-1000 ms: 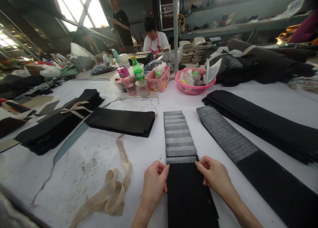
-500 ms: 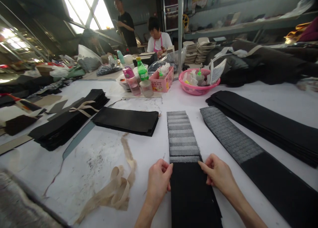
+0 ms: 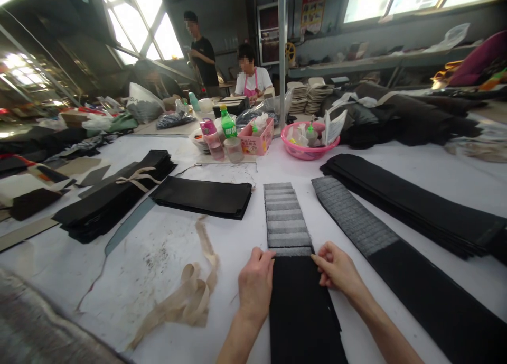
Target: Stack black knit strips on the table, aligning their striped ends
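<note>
The top black strip (image 3: 299, 306) lay between the hands, its long axis running away from the person, grey-banded ends (image 3: 285, 213) beyond. The left hand (image 3: 255, 282) pinched its far left corner, the right hand (image 3: 336, 268) its far right; neither was nearer.

You are in a workshop. Black strips (image 3: 303, 306) lie stacked on your tabletop (image 3: 285, 168), dark material (image 3: 400, 118) is heaped far right, and an aproned person (image 3: 263, 80) sits beyond.
</note>
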{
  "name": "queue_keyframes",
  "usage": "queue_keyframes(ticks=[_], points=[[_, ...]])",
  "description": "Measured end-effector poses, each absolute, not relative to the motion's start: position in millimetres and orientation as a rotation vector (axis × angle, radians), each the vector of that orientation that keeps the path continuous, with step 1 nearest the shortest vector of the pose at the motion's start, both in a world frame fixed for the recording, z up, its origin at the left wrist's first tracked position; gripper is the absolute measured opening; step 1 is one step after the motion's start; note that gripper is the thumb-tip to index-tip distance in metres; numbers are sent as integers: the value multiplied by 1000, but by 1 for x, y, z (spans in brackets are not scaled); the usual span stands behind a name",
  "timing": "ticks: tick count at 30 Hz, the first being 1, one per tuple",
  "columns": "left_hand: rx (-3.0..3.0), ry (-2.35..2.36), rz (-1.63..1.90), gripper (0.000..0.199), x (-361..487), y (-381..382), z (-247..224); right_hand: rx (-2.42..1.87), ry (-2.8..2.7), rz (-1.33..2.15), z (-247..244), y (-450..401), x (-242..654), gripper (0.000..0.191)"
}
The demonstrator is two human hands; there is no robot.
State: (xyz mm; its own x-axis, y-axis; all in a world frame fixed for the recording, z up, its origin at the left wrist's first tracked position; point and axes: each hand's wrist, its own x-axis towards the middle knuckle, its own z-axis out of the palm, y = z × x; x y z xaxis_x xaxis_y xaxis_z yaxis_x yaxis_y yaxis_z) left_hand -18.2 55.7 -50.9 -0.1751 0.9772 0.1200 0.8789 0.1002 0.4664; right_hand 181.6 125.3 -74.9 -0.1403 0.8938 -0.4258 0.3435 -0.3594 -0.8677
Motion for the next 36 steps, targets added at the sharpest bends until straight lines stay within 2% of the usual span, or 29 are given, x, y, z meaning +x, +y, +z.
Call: queue_keyframes(ticks=[4,7,9,12,17,23,28,36], points=[[2152,2138,423,29,-17,54,-52,-1747,-1554,1401,-65,124,187,22],[2268,2131,310,31,-16,53,-51,-1839,-1930,871,-47,121,187,11],[2314,2120,297,33,-16,53,-49,-1731,-2128,570,-35,120,181,5],[2374,2072,329,32,-17,53,-45,-1474,-2331,412,-27,121,167,6],[2418,1961,320,26,-22,58,-41,-1260,-2520,371,-33,136,151,12],[2204,1925,492,7,-32,74,-37,-1242,-2580,312,-30,145,150,11],[2193,1901,462,17,-34,82,-36,-1262,-2591,322,-29,142,148,12],[2289,1851,395,19,-34,85,-32,-1207,-2659,432,-26,153,147,14]])
